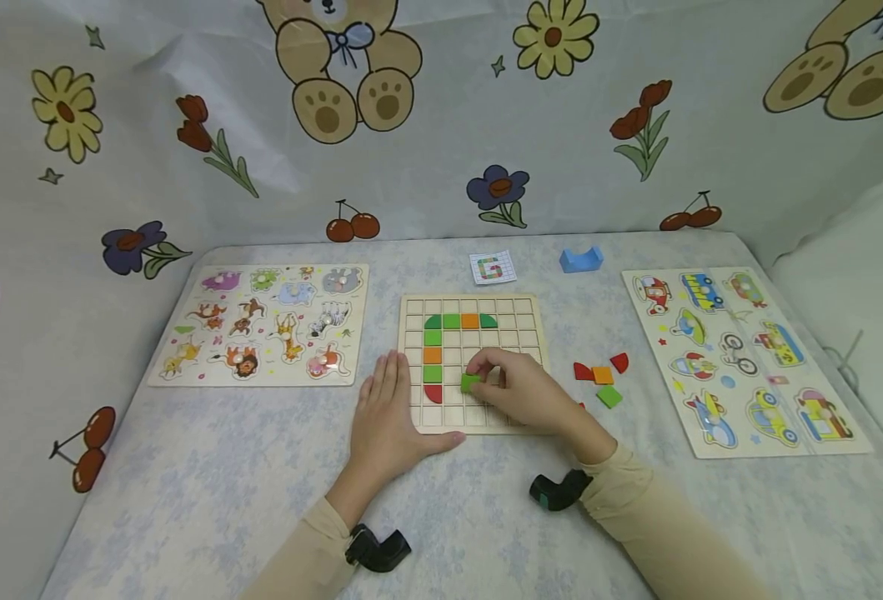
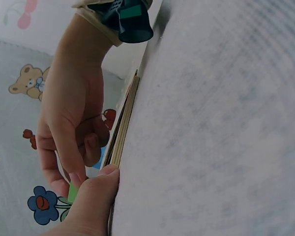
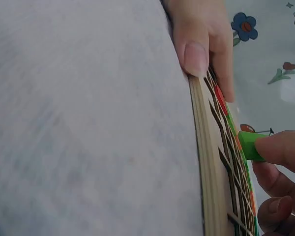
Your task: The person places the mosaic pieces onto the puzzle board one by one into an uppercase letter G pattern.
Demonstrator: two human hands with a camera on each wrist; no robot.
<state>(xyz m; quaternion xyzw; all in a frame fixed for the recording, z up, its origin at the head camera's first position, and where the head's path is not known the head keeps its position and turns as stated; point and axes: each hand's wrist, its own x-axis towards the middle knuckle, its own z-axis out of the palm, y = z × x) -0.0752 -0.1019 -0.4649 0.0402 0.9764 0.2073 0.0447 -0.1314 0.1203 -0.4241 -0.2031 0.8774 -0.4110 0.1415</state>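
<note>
One green block [image 1: 470,382] sits pinched in the right hand's [image 1: 519,392] grip, over the grid board [image 1: 531,312].

The small card [image 1: 492,268] shows a figure shaped like a "G".

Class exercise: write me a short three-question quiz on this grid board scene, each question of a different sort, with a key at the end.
1. True or false: the right hand pinches a green block over the grid board.
2. Multiple choice: where does the left hand rest? A) on the animal puzzle B) flat at the grid board's left edge C) on the blue block
3. Fill in: the loose pieces right of the grid board are red, orange and ____.

Key: 1 true; 2 B; 3 green
</note>
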